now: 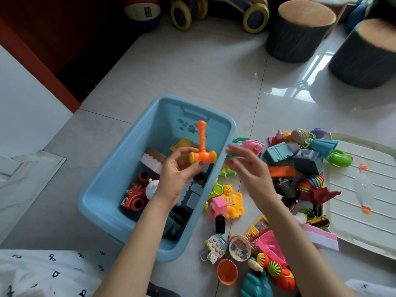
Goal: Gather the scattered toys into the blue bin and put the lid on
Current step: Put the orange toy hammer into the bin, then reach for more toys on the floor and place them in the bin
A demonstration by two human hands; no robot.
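An open blue bin (102, 189) stands on the tiled floor and holds several toys, among them a red toy vehicle (135, 196). My left hand (179, 171) is over the bin and pinches the head of an orange toy hammer (202, 146), whose handle points up. My right hand (248, 166) hovers just right of the bin's rim with fingers spread and holds nothing. Scattered toys lie to the right, including a yellow bear phone (232, 200) and a grey-blue block (278, 152). The white lid (368, 202) lies flat at the far right.
Two dark round stools (297, 33) (364, 54) stand at the back right. A wheeled ride-on toy (220, 11) and a ball (142, 9) sit at the back. An orange cup (227, 272) and a teal toy (257, 286) lie near the front edge.
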